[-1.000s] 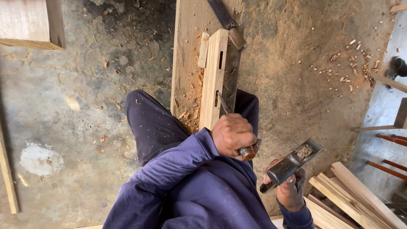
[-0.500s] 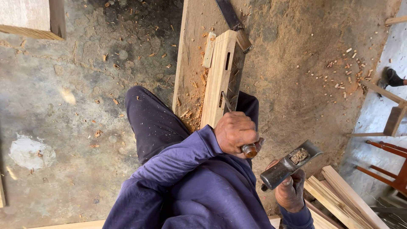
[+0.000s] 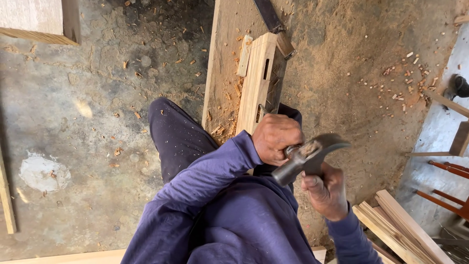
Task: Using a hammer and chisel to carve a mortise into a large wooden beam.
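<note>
A person in a purple long-sleeved top and dark trousers sits over a pale wooden beam with rectangular mortise slots, which runs from the centre of the frame toward the top edge and rests on a wide, dust-covered timber plank. The left hand, at centre frame, is clenched around a metal-shafted tool, seemingly a chisel, whose tip is hidden behind the fist. Just right of it, the right hand grips the handle of a dark steel claw hammer, its head meeting the top of the tool beside the left fist. A flat dark metal bar lies slanted at top centre. Wood chips scatter across the sawdust-strewn concrete floor. Pale cut timber strips are stacked at lower right, and a wooden board fills the upper left corner.
</note>
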